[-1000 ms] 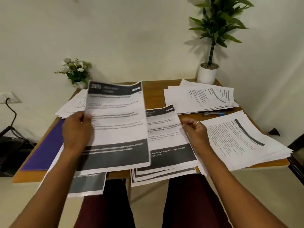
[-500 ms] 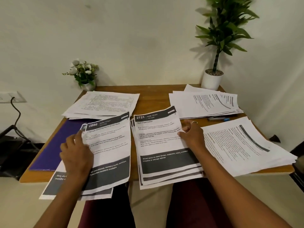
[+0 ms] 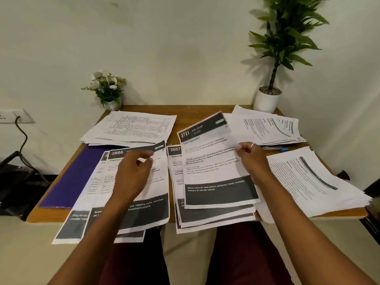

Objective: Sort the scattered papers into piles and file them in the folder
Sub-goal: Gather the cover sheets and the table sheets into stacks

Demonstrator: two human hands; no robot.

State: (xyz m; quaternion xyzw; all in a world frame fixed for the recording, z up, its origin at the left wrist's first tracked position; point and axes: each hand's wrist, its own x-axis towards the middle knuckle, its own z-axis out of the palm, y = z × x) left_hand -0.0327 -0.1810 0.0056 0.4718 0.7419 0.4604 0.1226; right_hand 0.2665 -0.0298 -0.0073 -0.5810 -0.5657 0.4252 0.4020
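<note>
Pale wall point(image 3: 164, 48) rose behind a small wooden table point(image 3: 197, 115) covered with printed papers. The right hand point(image 3: 253, 159) pinched the right edge of a sheet point(image 3: 213, 165) headed "2721". That page was lifted and tilted over the middle pile point(image 3: 216, 218) at the near edge. Its dark footer read "Mixed items on desk (books, stationery, misc), available drawers or storage spaces". The uncovered top of that pile showed "3667".

Just beside it the left pile point(image 3: 148, 210) overhung the near edge. Its top page was headed "2886", with "memory cards, ashtrays" legible in the footer, and a lower page began "Dirty dishes". The left hand point(image 3: 133, 173) was over that top page, fingers loosely curled and gripping nothing; whether it touched the paper could not be told.

A purple folder point(image 3: 67, 177) lay flat along the left edge, partly under the left pile. The far-left stack point(image 3: 131, 128), far-right stack point(image 3: 265, 128) and near-right stack point(image 3: 308, 182) carried print too small to read. A pen point(image 3: 274, 149) lay between the two right stacks.

A flower pot point(image 3: 109, 89) stood at the far left corner, a plant point(image 3: 267, 99) in a white pot at the far right. A socket point(image 3: 12, 116) with a black cable sat on the wall to the left.
</note>
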